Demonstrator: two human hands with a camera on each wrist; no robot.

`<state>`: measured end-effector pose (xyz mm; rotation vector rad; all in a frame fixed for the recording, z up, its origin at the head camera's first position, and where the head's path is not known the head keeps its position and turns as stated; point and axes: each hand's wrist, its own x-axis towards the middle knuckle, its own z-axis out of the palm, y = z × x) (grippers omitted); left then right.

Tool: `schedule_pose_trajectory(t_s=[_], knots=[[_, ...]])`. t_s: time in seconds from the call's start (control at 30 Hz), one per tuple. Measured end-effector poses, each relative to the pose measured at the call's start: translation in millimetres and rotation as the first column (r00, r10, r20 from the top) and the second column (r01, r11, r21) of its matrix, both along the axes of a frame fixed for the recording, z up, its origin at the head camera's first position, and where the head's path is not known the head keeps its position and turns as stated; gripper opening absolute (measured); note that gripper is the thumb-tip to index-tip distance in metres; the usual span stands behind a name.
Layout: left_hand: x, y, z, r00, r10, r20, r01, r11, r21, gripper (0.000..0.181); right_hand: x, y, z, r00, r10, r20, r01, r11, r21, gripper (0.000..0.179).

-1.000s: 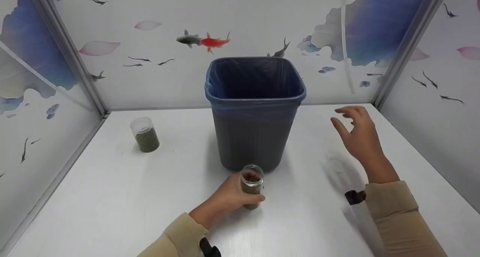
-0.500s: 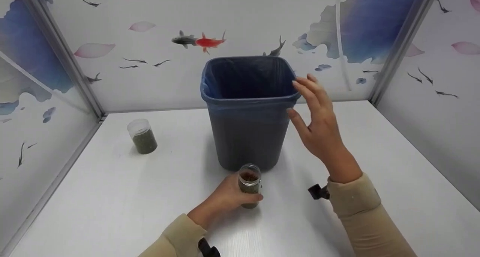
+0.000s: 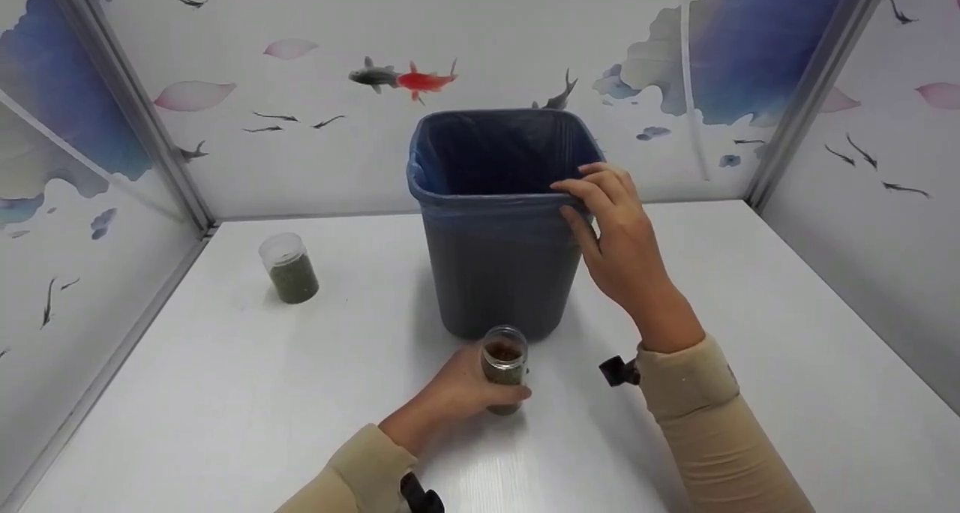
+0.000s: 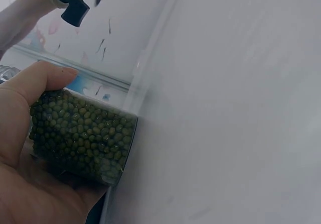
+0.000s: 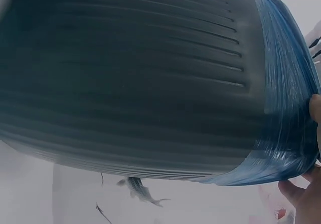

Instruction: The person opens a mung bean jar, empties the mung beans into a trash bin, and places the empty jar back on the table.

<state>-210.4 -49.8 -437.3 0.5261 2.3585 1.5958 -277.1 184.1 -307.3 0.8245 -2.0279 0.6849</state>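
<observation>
A hand could pass between the far-left jar (image 3: 295,279) and the tall bin (image 3: 502,269); the right hand (image 3: 621,247) blocks the bin's right front corner.

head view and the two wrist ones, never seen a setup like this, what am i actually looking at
No machine here: just a person wearing one camera on the head and one on each wrist. The head view looks forward and down at a white table. On it stand a grey bin with a blue liner and, to the left, a jar with greenish contents. The bare left hand holds a clear jar; the left wrist view shows small green beans inside. The bare right hand grips the bin's rim; the right wrist view shows the bin sideways.
</observation>
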Motion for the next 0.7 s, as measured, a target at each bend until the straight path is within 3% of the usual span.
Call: schedule_pose_trajectory(t_s=[0.23,0.37,0.57,0.7], knots=[[-1.3,-6.6,1.1,0.997,-0.047,0.058,0.041,0.995,0.089,0.052,-0.9,-6,-2.1,0.999,0.037,-0.039,-0.04,0.996,-0.085,0.019],[-3.0,-12.2,7.5,0.998,-0.05,0.048,0.044,0.993,0.11,0.051,-0.9,-4,-0.4,0.997,0.053,-0.05,-0.058,0.993,-0.102,0.018],[-6.4,-24.9,31.3,0.999,-0.022,-0.035,0.024,0.998,0.066,0.048,0.1,4,1.7,0.998,0.041,-0.047,-0.046,0.993,-0.112,0.017],[-9.7,-39.4,50.7,0.999,0.014,-0.034,-0.013,0.999,0.042,0.051,1.1,7,2.8,0.998,0.048,-0.04,-0.053,0.992,-0.111,0.017]])
